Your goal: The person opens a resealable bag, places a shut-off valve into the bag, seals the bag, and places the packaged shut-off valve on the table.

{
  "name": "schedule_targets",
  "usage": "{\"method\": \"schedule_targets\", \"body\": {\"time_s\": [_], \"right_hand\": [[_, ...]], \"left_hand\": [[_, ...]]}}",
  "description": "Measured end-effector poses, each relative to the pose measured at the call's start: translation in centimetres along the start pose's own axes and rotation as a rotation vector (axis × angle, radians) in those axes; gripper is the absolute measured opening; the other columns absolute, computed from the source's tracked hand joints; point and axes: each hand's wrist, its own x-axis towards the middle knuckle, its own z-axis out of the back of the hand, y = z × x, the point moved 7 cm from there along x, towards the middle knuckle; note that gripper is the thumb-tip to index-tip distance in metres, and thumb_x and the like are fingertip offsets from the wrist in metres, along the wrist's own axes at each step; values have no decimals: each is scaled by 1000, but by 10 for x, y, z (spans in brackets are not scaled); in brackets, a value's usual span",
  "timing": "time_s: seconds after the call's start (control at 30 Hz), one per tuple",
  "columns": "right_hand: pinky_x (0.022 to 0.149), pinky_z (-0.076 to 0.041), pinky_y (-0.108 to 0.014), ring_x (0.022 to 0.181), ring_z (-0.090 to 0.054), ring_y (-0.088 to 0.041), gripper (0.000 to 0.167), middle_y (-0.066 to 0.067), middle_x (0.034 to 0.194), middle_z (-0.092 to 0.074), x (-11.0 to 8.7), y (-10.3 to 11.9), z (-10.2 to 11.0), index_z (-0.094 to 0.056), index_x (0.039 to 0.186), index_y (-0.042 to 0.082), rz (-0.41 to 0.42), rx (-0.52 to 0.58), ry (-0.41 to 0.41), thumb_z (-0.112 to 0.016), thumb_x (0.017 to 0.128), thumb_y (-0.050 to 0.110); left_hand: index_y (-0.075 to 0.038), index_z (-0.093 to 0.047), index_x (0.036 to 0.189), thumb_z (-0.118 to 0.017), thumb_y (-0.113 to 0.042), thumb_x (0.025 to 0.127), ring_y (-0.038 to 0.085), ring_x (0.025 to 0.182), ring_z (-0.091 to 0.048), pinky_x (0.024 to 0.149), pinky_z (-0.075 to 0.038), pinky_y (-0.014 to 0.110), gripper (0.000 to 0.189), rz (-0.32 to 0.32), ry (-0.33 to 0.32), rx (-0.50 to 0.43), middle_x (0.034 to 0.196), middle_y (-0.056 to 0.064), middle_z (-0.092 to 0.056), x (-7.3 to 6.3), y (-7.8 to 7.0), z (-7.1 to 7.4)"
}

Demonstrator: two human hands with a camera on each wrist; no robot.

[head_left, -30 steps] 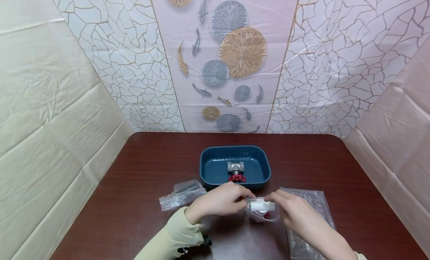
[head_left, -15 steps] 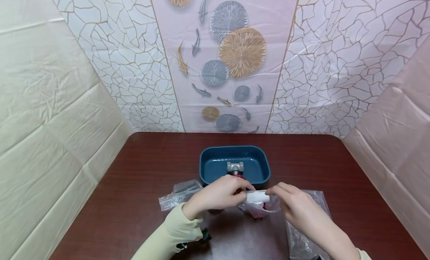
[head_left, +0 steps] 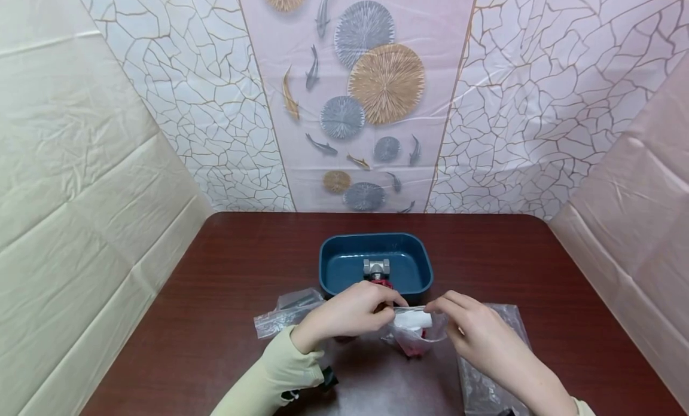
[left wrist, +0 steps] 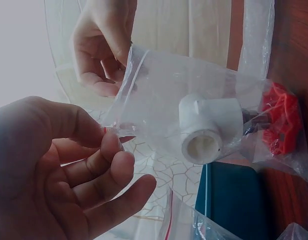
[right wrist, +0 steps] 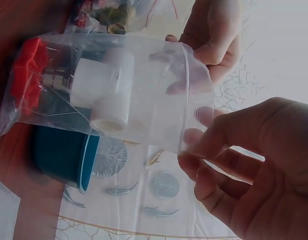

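One crumpled plastic wrapper point(head_left: 285, 318) lies at far left on the dark red table point(head_left: 242, 266), beside the blue tray point(head_left: 344, 269). The tray holds a metal valve point(head_left: 377, 266), its red wheel point(head_left: 381, 282) partly covered by the left hand point(head_left: 352, 311). This hand pinches one upper corner of a clear zip bag point(left wrist: 159, 80). Next to the right, the white valve point(head_left: 412, 319) is inside that bag, below and between the two hands, in front of the tray. Its stem axis points downward, the red handwheel point(left wrist: 283, 119) lowest; its tubular body lies crosswise, roughly from hand to hand, neither hand being clearly nearer. Whether the bag's foot touches the table cannot be told. The right hand point(head_left: 468, 326) pinches the opposite upper corner, apart from the left. At far right lies a flat plastic bag point(head_left: 481, 392), partly hidden by the right arm point(head_left: 530, 377).
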Motion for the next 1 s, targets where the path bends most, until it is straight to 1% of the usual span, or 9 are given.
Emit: {"method": "schedule_targets", "body": {"time_s": [0.13,0.27,0.5,0.6,0.7,0.73,0.83,0.9,1.0], "right_hand": [[53,-38,-20,63,-41,1,44,9,93,-63,-1,-1,-1,-72,102,18,-32,27,12,-65,75,-17],[52,-37,-20,62,-40,3,43,10,94,-63,-3,-2,-4,-73,101,19,-33,32,13,-66,76,-15],[51,-36,-19,62,-38,6,40,9,94,-62,-7,-3,-9,-72,101,19,20,48,-10,-69,77,-13],[54,-41,-20,66,-44,6,28,11,99,-60,-9,-4,-9,-71,101,20,29,56,-2,-74,84,-2],[59,-46,-22,74,-51,5,14,11,110,-56,-13,-8,-9,-71,103,24,-18,79,52,-76,91,20],[61,-48,-23,78,-54,3,13,11,114,-55,-15,-10,-9,-71,104,26,-35,78,73,-75,92,28],[67,-52,-26,86,-58,-1,21,9,119,-55,-21,-15,-10,-72,106,27,-50,78,123,-74,91,42],[70,-53,-28,89,-60,-3,23,11,115,-57,-23,-17,-10,-72,105,27,-19,60,139,-76,89,43],[67,-53,-27,85,-61,-1,17,15,104,-61,-26,-20,-10,-71,101,26,30,54,152,-80,87,31]], "left_hand": [[-14,-73,120,-52,-8,98,4,49,-36,52,-34,17,31,2,3,2,77,-12,-58,-1,0,-2],[-14,-72,120,-52,-9,98,2,53,-41,54,-37,16,30,3,13,-8,83,-11,-62,-3,0,-5],[-14,-71,123,-51,-8,99,1,50,-37,54,-34,16,32,1,20,2,75,-9,-54,-5,3,-12],[-14,-70,124,-50,-8,99,1,50,-37,55,-34,16,32,-2,13,8,78,-10,-55,-5,5,-13],[-15,-69,125,-49,-9,100,0,49,-38,55,-36,16,33,-4,5,3,76,-10,-55,-5,7,-14],[-15,-69,126,-49,-9,101,1,49,-38,54,-36,16,33,-6,2,2,75,-10,-54,-6,7,-14],[-17,-67,129,-47,-10,101,1,46,-37,52,-36,17,35,-10,-7,4,67,-10,-50,-7,7,-14],[-19,-65,131,-47,-11,101,1,48,-38,53,-37,16,36,-16,-20,17,69,-11,-51,-8,7,-13],[-23,-64,131,-47,-13,102,0,54,-41,56,-38,16,35,-35,-44,50,79,-13,-55,-10,5,-11]]}}
